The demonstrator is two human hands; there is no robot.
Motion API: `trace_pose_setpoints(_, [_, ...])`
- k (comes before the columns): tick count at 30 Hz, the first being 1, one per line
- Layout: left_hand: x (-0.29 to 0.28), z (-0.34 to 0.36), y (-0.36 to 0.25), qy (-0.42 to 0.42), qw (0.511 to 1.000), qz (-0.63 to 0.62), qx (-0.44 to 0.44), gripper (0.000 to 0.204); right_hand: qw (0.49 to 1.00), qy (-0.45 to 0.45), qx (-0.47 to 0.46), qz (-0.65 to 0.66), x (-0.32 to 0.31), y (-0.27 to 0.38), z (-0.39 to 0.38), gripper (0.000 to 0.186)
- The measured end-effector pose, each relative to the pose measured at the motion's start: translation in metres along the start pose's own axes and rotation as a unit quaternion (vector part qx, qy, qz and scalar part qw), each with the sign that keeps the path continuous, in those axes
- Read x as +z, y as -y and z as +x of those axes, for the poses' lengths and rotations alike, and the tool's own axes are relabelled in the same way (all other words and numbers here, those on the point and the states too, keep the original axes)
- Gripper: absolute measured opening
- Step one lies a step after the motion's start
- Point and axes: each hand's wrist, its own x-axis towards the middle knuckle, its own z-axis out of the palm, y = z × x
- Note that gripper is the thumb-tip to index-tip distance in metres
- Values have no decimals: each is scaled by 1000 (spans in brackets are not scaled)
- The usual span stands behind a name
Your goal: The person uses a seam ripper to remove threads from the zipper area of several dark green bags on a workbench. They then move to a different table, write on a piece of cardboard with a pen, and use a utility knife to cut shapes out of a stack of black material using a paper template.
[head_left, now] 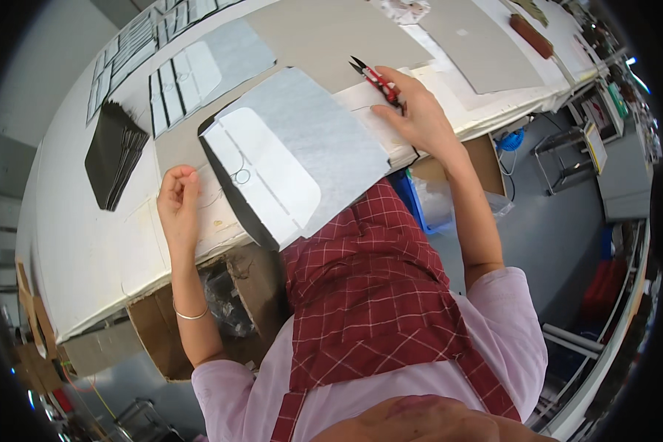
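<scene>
In front of me a pale grey-blue fabric panel (339, 140) lies at the table's near edge, its lower corner hanging over my apron. It carries a white rounded patch (272, 166), a loop of thin thread and a dark strip along its left side. My right hand (420, 110), by the panel's right side, grips red-handled thread snips (379, 82), their dark blades pointing away to the left. To the left of the panel, my left hand (177, 202) is curled with thumb and fingers together; whatever is in the pinch is too small to tell. Fine thread lies beside it.
Dark folded fabric pieces (114, 155) stand stacked at left. Behind lies another pale panel (221, 62), with several striped pieces (132, 48) farther off. Grey sheets (479, 44) and a brown roll-shaped thing (530, 37) are at the far right. A cardboard box (162, 317) sits under the table.
</scene>
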Motion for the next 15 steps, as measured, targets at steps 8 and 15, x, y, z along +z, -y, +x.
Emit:
trace_pose_setpoints(8, [-2,0,5,8,1000,-19,-9,13,986,-123,-107,-26,-12,-8,-89,10])
trace_pose_setpoints(15, [1,-1,0,-7,1000,8,-16,18,989,38,-126,-72,36,-32,-180,22])
